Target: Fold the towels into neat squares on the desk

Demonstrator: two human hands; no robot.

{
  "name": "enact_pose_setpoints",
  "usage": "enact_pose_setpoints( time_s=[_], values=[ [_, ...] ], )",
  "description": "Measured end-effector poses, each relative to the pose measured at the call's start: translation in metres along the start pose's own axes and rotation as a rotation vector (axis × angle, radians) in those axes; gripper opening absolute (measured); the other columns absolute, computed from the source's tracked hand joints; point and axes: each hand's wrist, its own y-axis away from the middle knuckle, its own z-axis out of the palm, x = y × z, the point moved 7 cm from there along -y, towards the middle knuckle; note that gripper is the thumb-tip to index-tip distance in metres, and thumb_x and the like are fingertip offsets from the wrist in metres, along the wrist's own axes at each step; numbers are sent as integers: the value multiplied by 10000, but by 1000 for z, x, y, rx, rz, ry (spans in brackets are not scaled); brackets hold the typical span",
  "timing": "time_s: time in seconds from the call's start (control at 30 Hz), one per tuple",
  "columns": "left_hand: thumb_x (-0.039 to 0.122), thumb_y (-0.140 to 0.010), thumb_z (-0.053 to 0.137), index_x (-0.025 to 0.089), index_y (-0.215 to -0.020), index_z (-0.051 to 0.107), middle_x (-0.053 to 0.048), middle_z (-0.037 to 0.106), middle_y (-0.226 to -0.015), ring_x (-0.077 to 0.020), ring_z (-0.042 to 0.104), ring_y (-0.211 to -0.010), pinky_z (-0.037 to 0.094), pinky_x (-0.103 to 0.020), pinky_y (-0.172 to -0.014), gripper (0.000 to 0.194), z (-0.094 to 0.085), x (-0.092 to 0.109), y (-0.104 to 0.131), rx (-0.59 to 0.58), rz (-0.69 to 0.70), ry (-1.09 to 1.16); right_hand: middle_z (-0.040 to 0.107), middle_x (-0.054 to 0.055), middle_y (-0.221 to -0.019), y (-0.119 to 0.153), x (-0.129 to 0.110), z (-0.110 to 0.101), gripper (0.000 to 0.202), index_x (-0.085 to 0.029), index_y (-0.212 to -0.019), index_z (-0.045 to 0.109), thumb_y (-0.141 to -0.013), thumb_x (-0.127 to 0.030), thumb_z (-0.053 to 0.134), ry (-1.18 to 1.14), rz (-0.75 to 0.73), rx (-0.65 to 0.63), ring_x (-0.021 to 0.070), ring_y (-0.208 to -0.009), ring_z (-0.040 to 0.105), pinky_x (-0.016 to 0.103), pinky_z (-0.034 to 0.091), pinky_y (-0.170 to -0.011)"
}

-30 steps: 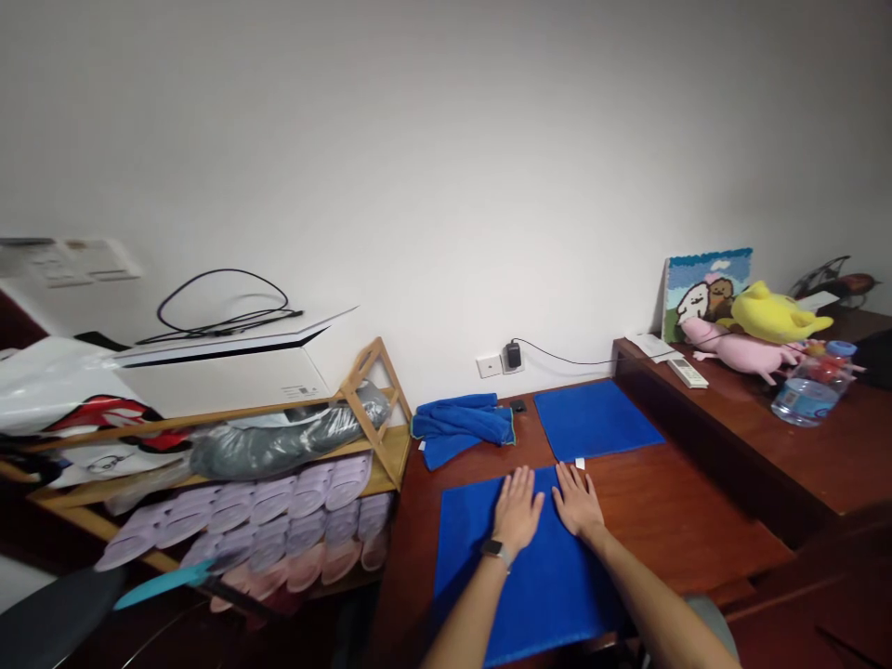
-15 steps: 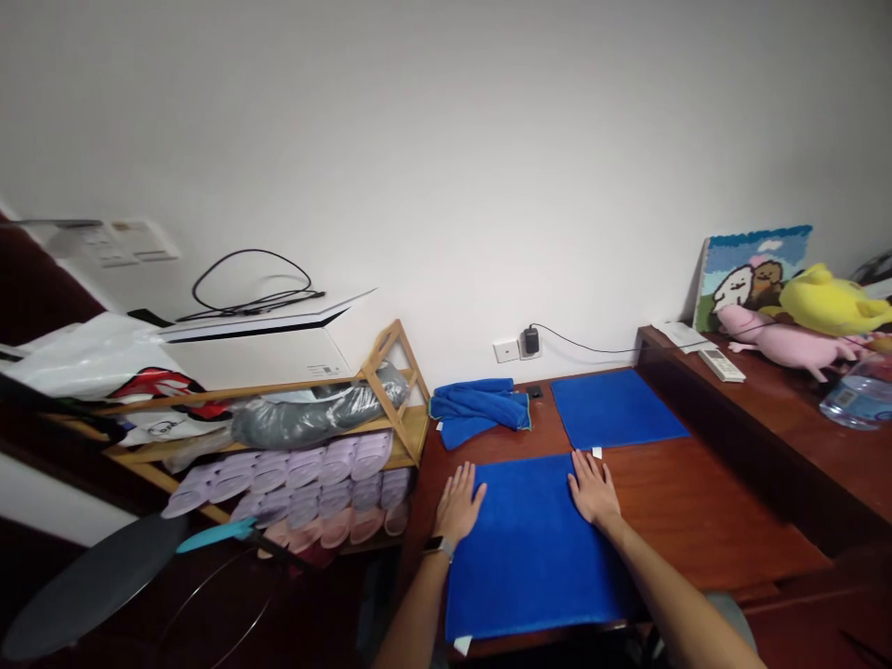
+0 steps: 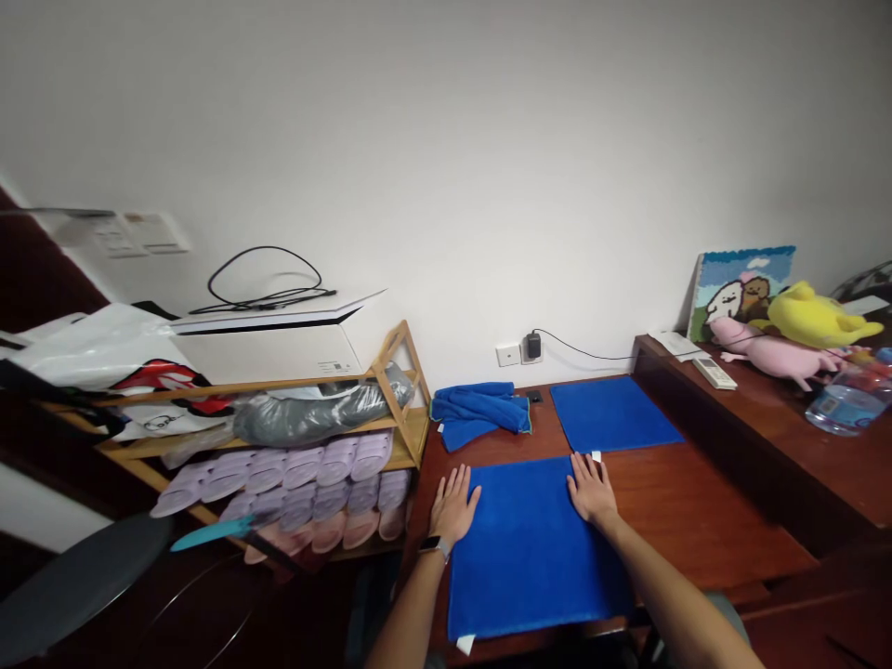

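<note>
A blue towel (image 3: 530, 548) lies spread out on the brown wooden desk (image 3: 703, 502), with a white tag at its near left corner. My left hand (image 3: 454, 506) rests flat on its upper left edge, fingers stretched out, a watch on the wrist. Flat on the upper right corner lies my right hand (image 3: 591, 491), fingers extended. Beyond it a second blue towel (image 3: 613, 412) is laid out flat, a small white tag at its near edge. Toward the wall on the left sits a crumpled pile of blue cloth (image 3: 480, 412).
Left of the desk stands a wooden rack (image 3: 408, 400) with purple slippers (image 3: 279, 469) and a white box (image 3: 279, 348). On the raised right-hand surface are a remote (image 3: 714, 373), a pink plush toy (image 3: 767, 350) and a water bottle (image 3: 846, 400). A black plug (image 3: 533, 345) sits in the wall socket.
The view has shifted slightly. Both hands stay flat at the upper corners of the near towel, and the towels look unchanged.
</note>
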Motion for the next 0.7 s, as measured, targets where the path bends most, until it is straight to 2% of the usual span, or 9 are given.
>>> enact_pose_setpoints(
  time_s=[0.17,0.3,0.47,0.53,0.57,0.63,0.7],
  values=[
    [599,-1058,126,215,-1658,283,-33,289,-1716,-245,224,-1600,150,-504,-1311,729,-1,-5,0,-2,-30,-13,224,7,-1730,-5,-3,0,695,-165,-1669,214,-1039,-450,143,9,-10,0,262,-1617,125,502,34,-1310],
    [603,-1056,137,245,-1658,282,-28,295,-1714,-261,222,-1601,135,-535,-1309,715,-5,-10,-3,-15,-64,-16,233,23,-1726,-10,-15,-7,682,-160,-1664,233,-1038,-423,170,31,-11,-33,265,-1616,132,512,35,-1306],
    [549,-1068,199,228,-1652,303,-59,336,-1698,-269,262,-1589,176,-529,-1303,674,-15,-11,-1,41,-55,-26,208,15,-1733,3,-21,-18,673,-165,-1669,205,-1050,-424,146,-32,-21,-21,236,-1618,123,480,40,-1310],
    [518,-1077,203,207,-1647,317,-75,345,-1694,-266,273,-1585,191,-519,-1304,660,-20,5,2,110,-15,-20,194,3,-1736,14,-16,-20,680,-168,-1672,191,-1057,-450,123,-75,-38,1,221,-1618,117,457,47,-1314],
    [508,-1081,201,204,-1645,322,-76,347,-1694,-264,275,-1585,197,-514,-1304,652,-21,20,4,138,19,-9,187,-2,-1738,20,-12,-20,685,-172,-1674,181,-1059,-465,110,-95,-43,1,215,-1618,113,449,54,-1315],
    [505,-1087,194,214,-1643,328,-66,347,-1695,-255,270,-1587,205,-505,-1307,642,-19,61,7,154,113,28,172,-9,-1741,29,-6,-17,693,-181,-1677,161,-1061,-490,90,-129,-56,-28,210,-1619,107,440,72,-1314],
    [516,-1089,184,224,-1644,325,-57,343,-1698,-243,260,-1590,206,-497,-1309,643,-10,112,9,121,207,74,163,-9,-1744,36,-4,-13,692,-188,-1677,154,-1062,-498,95,-144,-72,-67,213,-1619,102,438,71,-1312]
  ],
)
